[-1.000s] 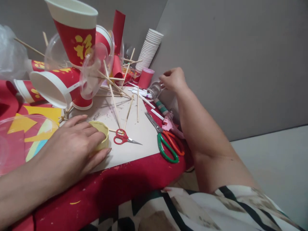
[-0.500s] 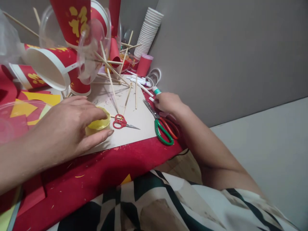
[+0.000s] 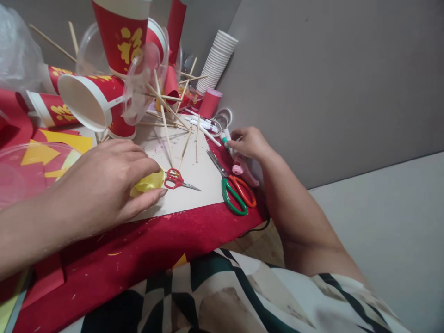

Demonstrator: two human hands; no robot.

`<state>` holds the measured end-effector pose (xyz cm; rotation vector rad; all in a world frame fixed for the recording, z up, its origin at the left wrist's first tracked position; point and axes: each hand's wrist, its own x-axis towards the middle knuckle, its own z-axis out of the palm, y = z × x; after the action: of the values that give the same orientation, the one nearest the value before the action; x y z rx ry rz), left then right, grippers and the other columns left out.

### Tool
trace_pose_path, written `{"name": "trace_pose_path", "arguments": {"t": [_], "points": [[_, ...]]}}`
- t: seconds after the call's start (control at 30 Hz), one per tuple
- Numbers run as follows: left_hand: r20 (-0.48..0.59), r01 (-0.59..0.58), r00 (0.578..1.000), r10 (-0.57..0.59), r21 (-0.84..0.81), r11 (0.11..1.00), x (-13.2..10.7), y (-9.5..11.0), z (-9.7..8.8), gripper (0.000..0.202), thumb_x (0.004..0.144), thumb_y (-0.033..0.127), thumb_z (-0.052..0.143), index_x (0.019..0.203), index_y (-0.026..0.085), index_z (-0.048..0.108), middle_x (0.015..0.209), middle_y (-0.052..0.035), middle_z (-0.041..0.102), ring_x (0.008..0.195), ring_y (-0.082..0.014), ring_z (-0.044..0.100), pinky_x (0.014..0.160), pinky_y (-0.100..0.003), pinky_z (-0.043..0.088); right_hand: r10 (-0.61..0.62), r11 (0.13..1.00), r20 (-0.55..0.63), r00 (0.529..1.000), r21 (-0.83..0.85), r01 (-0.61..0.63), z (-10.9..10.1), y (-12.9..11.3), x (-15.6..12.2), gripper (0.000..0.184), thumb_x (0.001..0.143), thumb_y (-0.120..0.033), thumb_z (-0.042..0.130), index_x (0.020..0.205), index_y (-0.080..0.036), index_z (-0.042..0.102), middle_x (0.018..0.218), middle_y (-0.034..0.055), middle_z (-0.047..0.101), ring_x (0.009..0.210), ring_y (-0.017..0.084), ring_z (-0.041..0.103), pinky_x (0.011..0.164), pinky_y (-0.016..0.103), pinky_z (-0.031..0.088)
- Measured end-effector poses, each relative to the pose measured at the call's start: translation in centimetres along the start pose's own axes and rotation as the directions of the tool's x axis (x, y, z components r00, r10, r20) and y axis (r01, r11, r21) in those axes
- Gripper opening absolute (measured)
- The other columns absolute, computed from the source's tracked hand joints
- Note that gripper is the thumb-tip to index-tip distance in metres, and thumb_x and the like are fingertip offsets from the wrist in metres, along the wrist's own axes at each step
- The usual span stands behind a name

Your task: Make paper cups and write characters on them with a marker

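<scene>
My left hand [image 3: 107, 180] is closed around a yellow paper ring [image 3: 149, 182], thumb and fingers on its sides; the palm side is hidden. At the right edge of the white board, my right hand [image 3: 251, 142] pinches a white tube with a green band [image 3: 225, 138]. Below that hand lies a pink glue gun [image 3: 244, 170], partly covered. Scissors with green and orange handles [image 3: 233, 188] lie open nearby. Small red-handled scissors [image 3: 175, 179] rest beside the yellow ring.
Red and white paper cups [image 3: 83, 99], clear lids and wooden sticks [image 3: 166, 125] crowd the back left. A stack of white cups [image 3: 218, 60] leans near the grey wall [image 3: 329, 83]. White pens [image 3: 204, 125] and a coiled cable [image 3: 225, 118] lie beyond the board [image 3: 194, 196].
My right hand has shifted slightly up and right, exposing more of the pink glue gun. The green-banded tube has turned. The yellow ring has tilted in my left hand. The view has moved a little.
</scene>
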<state>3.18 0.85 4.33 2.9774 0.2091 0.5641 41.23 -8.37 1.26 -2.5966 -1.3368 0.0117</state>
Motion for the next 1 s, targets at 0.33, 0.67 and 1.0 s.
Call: {"name": "trace_pose_path", "arguments": {"t": [0.33,0.67,1.0], "points": [[0.029,0.034,0.999,-0.034,-0.007,0.999,-0.2,0.2,-0.5,0.040,0.101,0.045,0.048,0.099,0.016,0.075,0.096,-0.0116,0.072,0.091,-0.0268,0.063,0.084,-0.042,0.048,0.191,0.778,-0.315,0.930,0.626,0.052,-2.8,0.8,-0.6,0.044,0.093,-0.058,0.047,0.117,-0.026,0.064,0.107,0.0147,0.071,0.102,0.028,0.070,0.068,0.034,0.053],[0.023,0.085,0.996,-0.083,-0.107,0.991,-0.2,0.4,-1.2,0.032,0.099,0.036,0.052,0.106,0.014,0.074,0.098,-0.0100,0.074,0.089,-0.0243,0.065,0.080,-0.038,0.048,0.182,0.638,-0.015,0.983,0.763,-0.107,-2.6,-4.0,-9.9,0.049,0.096,-0.050,0.024,0.117,-0.026,0.062,0.099,0.0127,0.070,0.082,0.022,0.069,0.068,0.036,0.054],[0.082,0.081,0.994,-0.071,-0.128,0.988,-0.7,-0.1,-3.9,0.037,0.095,0.038,0.052,0.118,0.019,0.074,0.112,-0.0051,0.074,0.098,-0.0196,0.070,0.084,-0.034,0.051,-0.129,0.301,0.302,0.945,0.920,-0.252,-0.1,-6.6,-18.3,0.039,0.077,-0.067,0.060,0.082,-0.031,0.046,0.060,-0.0052,0.037,0.044,0.012,0.023,0.042,0.029,0.024]]}}
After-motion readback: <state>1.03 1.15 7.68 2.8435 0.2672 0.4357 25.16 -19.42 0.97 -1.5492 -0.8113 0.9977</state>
